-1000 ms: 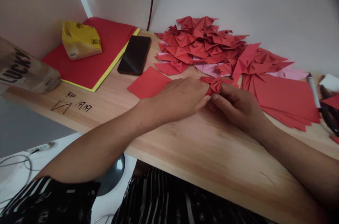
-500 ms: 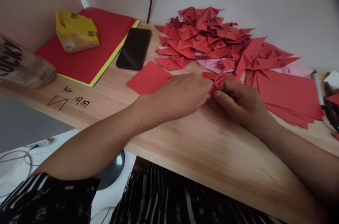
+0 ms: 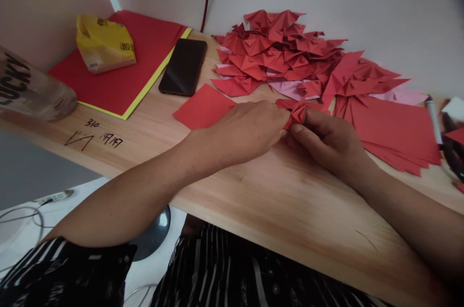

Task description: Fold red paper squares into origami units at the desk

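Observation:
Between my two hands is a small piece of folded red paper (image 3: 297, 113), its creased points standing up. My right hand (image 3: 328, 138) pinches its right side between thumb and fingers. From the left, my left hand (image 3: 253, 125) grips the same paper, its fingers mostly hidden behind the back of the hand. A flat red paper square (image 3: 206, 106) lies on the table partly behind my left hand. Beyond the hands rises a pile of folded red paper pieces (image 3: 275, 53), with some pink ones among them. To the right lies a fanned stack of red paper sheets (image 3: 398, 128).
A black phone (image 3: 184, 66) lies left of the pile. Farther left, a yellow bag (image 3: 105, 43) sits on large red sheets (image 3: 145, 65) beside a clear cup (image 3: 36, 87). A marker (image 3: 434, 121) is at the right. The wooden table's (image 3: 253, 210) front edge is near my lap.
Both hands stay at nearly the same spot, still on the folded red paper. My left hand has shifted very slightly; the other things have not moved.

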{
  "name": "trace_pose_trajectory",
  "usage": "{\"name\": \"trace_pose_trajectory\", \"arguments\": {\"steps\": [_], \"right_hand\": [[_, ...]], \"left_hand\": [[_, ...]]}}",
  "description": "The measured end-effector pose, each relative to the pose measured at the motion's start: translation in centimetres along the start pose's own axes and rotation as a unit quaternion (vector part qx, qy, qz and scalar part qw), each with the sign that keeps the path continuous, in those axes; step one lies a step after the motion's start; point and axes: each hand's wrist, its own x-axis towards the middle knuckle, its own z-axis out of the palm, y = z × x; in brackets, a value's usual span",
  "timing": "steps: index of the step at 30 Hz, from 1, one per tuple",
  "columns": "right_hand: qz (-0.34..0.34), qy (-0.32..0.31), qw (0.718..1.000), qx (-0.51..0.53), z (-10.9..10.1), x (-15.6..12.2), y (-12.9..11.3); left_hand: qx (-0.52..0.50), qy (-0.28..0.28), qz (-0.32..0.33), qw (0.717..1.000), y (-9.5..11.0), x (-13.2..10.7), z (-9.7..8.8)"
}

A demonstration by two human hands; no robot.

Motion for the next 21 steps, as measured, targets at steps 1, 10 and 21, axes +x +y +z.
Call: {"name": "trace_pose_trajectory", "arguments": {"steps": [1,10,21], "right_hand": [[-0.001,0.0,1.0,0.001,0.0,0.0,0.04],[-0.007,0.001,1.0,0.009,0.08,0.07,0.21],[-0.009,0.003,1.0,0.027,0.16,0.03,0.36]], "left_hand": [[0.002,0.001,0.001,1.0,0.02,0.01,-0.01],[0.002,0.013,0.016,1.0,-0.22,0.09,0.23],[-0.041,0.011,0.032,0.999,-0.42,0.35,0.15]]}}
